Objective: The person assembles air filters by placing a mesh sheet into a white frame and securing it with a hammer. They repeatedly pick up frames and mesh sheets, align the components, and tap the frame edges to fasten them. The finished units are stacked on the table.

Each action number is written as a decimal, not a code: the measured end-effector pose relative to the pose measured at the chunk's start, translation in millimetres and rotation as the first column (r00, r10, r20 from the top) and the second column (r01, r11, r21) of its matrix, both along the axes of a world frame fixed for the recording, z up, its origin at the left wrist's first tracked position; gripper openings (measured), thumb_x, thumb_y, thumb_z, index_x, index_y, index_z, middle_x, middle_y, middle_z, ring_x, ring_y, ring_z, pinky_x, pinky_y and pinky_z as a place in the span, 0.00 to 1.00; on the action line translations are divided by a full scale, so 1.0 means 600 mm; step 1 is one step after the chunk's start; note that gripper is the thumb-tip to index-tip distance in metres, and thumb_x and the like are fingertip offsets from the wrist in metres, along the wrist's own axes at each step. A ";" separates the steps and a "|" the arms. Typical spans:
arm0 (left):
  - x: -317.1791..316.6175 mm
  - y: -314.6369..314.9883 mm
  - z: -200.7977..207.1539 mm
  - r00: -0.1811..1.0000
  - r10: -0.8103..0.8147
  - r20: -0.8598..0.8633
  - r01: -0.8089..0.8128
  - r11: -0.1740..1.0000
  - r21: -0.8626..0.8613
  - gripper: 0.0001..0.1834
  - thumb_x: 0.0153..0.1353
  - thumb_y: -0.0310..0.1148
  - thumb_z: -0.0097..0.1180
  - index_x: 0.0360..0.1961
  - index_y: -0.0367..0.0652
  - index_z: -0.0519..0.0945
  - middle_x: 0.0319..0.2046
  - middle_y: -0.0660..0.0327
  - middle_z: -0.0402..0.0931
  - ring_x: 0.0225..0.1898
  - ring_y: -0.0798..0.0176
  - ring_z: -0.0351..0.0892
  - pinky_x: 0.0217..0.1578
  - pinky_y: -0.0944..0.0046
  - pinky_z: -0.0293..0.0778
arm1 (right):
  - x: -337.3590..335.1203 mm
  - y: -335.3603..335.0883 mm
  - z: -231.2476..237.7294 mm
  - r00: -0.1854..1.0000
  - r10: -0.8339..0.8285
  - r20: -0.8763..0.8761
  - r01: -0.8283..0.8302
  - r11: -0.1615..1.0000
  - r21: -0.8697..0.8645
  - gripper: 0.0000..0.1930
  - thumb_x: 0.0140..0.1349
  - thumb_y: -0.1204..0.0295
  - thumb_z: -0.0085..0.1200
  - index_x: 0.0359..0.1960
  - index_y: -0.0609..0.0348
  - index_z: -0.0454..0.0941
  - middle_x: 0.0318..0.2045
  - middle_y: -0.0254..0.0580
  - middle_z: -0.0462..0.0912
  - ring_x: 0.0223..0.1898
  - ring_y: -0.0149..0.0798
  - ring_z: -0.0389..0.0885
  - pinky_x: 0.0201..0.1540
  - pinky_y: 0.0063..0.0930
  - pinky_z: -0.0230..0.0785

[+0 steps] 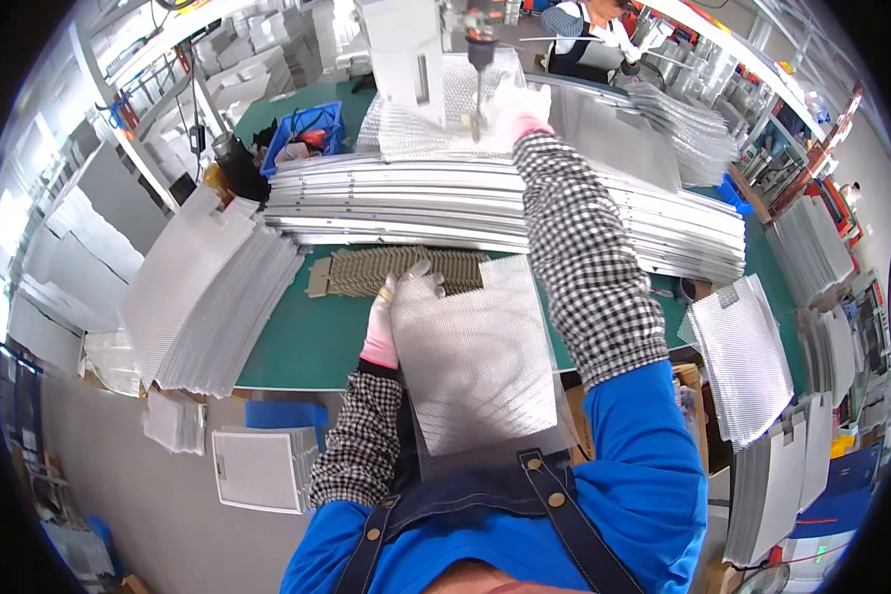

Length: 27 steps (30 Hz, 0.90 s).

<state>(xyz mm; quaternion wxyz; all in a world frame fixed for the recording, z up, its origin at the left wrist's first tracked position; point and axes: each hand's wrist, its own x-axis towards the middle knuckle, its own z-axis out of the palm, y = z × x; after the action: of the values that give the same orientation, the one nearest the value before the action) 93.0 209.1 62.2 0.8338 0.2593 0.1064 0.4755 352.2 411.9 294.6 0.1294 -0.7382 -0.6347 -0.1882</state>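
Note:
My left hand (412,285), in a white and pink glove, grips the upper left corner of a silver mesh panel (480,366). The panel is tilted against my front and has a small notch in its top edge. Behind it lies a row of beige slatted pieces (351,271), partly hidden by the hand and panel. My right hand (518,109), also gloved, is stretched far forward over the table. It is beside the shaft of a hanging power screwdriver (480,51); glare washes out its fingers, so I cannot tell whether they touch it.
Long silver metal strips (396,203) lie stacked across the green table (312,342). Mesh panels (203,297) are piled at left, with more mesh panels (741,356) at right. A blue basket (305,134) stands at the back left. Across the table, another person (594,40) is working.

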 end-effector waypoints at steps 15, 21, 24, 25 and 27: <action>-0.001 -0.006 0.002 1.000 0.000 -0.029 0.001 0.999 0.041 0.48 0.61 0.62 0.61 0.68 0.34 0.65 0.57 0.45 0.75 0.53 0.51 0.77 0.58 0.51 0.74 | 0.022 -0.095 -0.066 -0.760 0.335 -0.557 -0.455 0.338 0.824 0.21 0.67 0.70 0.56 0.61 0.62 0.75 0.56 0.47 0.81 0.49 0.40 0.85 0.54 0.37 0.79; -0.022 0.002 -0.036 0.994 0.102 0.030 -0.093 0.974 -0.209 0.46 0.67 0.66 0.49 0.69 0.36 0.65 0.63 0.45 0.70 0.61 0.47 0.74 0.63 0.48 0.73 | -0.020 -0.333 -0.220 -0.072 0.059 -0.996 -0.470 0.878 0.086 0.30 0.66 0.73 0.59 0.67 0.71 0.63 0.51 0.51 0.81 0.51 0.43 0.83 0.52 0.33 0.79; 0.005 -0.008 -0.002 0.971 0.097 0.220 -0.027 0.953 -0.301 0.47 0.67 0.70 0.44 0.67 0.36 0.68 0.63 0.48 0.70 0.60 0.46 0.74 0.60 0.47 0.76 | 0.020 -0.499 -0.304 -0.180 -0.136 -0.974 -0.495 0.869 -0.030 0.28 0.66 0.76 0.57 0.66 0.75 0.64 0.54 0.58 0.79 0.47 0.41 0.86 0.39 0.31 0.84; 0.005 -0.015 0.009 0.939 0.069 0.338 0.040 0.951 -0.307 0.47 0.67 0.71 0.42 0.67 0.36 0.68 0.63 0.48 0.70 0.61 0.45 0.73 0.60 0.45 0.77 | 0.021 -0.542 -0.311 -0.277 -0.178 -0.944 -0.467 0.884 -0.030 0.24 0.67 0.77 0.54 0.62 0.76 0.66 0.52 0.55 0.80 0.48 0.38 0.84 0.43 0.29 0.82; -0.001 -0.008 -0.007 0.960 0.071 0.270 -0.020 0.982 -0.187 0.48 0.67 0.72 0.40 0.68 0.37 0.67 0.64 0.48 0.69 0.62 0.44 0.72 0.59 0.43 0.77 | 0.025 -0.590 -0.314 -0.235 -0.182 -0.955 -0.466 0.883 -0.053 0.24 0.67 0.77 0.53 0.63 0.75 0.67 0.52 0.53 0.80 0.47 0.37 0.84 0.46 0.28 0.80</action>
<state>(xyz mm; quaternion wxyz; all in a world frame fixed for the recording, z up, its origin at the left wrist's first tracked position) 92.3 204.4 58.1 0.8496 0.1104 0.0383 0.5143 367.4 57.8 106.5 0.4371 -0.5254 -0.3985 0.6116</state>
